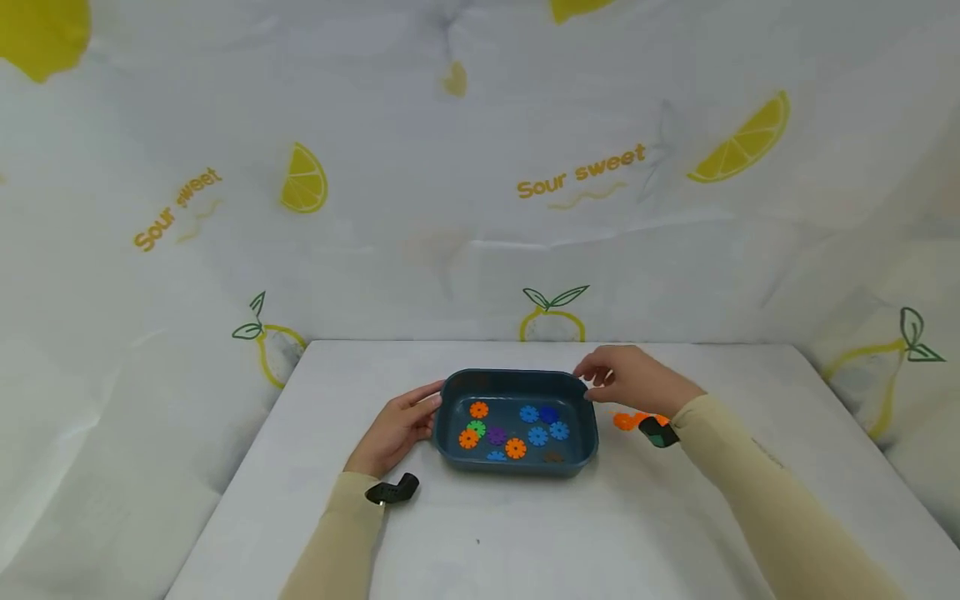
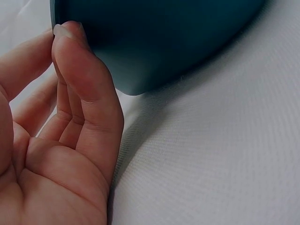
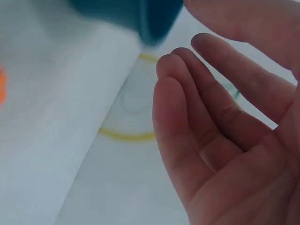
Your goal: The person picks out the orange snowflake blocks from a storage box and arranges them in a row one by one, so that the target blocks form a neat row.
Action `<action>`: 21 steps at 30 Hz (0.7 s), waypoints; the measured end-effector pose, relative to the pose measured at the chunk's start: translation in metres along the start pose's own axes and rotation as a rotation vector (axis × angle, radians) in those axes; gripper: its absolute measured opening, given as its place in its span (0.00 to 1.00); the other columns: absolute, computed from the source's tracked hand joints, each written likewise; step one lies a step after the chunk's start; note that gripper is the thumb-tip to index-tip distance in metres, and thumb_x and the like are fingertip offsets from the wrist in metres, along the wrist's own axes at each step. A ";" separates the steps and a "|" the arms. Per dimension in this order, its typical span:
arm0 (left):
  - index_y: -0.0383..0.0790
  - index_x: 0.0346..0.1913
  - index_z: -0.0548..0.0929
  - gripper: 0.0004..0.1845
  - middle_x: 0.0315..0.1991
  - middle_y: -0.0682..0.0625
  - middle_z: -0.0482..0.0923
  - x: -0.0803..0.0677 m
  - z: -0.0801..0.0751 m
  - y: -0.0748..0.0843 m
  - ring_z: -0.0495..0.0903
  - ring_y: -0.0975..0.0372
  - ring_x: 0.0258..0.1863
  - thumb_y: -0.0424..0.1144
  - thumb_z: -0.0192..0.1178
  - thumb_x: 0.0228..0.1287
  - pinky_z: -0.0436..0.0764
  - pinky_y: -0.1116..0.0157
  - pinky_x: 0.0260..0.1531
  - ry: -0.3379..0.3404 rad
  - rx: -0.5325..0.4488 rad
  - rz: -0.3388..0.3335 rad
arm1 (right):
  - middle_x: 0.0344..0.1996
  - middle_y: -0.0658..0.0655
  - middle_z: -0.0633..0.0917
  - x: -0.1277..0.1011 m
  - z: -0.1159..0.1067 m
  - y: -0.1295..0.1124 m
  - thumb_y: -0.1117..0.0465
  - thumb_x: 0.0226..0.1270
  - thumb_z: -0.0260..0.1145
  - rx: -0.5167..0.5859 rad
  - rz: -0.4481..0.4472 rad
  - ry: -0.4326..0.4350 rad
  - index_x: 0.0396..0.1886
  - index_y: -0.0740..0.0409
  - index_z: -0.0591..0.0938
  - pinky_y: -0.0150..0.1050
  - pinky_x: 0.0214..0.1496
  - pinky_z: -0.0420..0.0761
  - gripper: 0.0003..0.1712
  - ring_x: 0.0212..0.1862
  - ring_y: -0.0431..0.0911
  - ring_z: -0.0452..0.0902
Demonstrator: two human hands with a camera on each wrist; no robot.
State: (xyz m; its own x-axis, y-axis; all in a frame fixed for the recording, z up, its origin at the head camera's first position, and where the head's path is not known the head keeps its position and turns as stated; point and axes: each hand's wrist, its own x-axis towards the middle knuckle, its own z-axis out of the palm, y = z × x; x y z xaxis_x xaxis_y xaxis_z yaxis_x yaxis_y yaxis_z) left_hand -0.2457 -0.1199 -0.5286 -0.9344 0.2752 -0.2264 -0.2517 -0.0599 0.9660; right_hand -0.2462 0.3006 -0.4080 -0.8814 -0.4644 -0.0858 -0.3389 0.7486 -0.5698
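Note:
A dark teal plastic tray (image 1: 517, 468) with rounded corners sits in the middle of the table. Inside it lie several small notched plastic discs: orange (image 1: 515, 448), green (image 1: 477, 427), purple (image 1: 497, 436) and blue (image 1: 537, 436). My left hand (image 1: 397, 429) pinches the tray's left rim; the left wrist view has the fingertips right at that edge. At the far right corner, my right hand (image 1: 626, 377) has its thumb at the rim. Its other fingers (image 3: 171, 112) are loosely bent, apart from the tray in the right wrist view.
Orange discs (image 1: 623, 421) lie on the white table (image 1: 450, 542) to the right of the tray, partly behind the right wrist's black band (image 1: 659, 432). A white cloth (image 1: 420, 225) printed with lemons hangs behind the table and at its sides.

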 end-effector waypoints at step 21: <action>0.53 0.74 0.81 0.28 0.41 0.49 0.82 0.001 -0.004 0.003 0.78 0.59 0.37 0.52 0.69 0.76 0.82 0.66 0.41 -0.027 -0.006 -0.001 | 0.43 0.40 0.88 0.070 0.075 -0.084 0.62 0.65 0.81 -0.222 -0.201 -0.429 0.52 0.45 0.92 0.36 0.51 0.83 0.16 0.42 0.37 0.79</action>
State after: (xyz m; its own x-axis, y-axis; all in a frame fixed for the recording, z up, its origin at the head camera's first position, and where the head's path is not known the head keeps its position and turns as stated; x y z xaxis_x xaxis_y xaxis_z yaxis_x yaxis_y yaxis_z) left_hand -0.2485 -0.1237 -0.5260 -0.9270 0.3008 -0.2240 -0.2542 -0.0648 0.9650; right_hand -0.2544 0.1698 -0.4267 -0.5931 -0.7268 -0.3463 -0.5904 0.6851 -0.4267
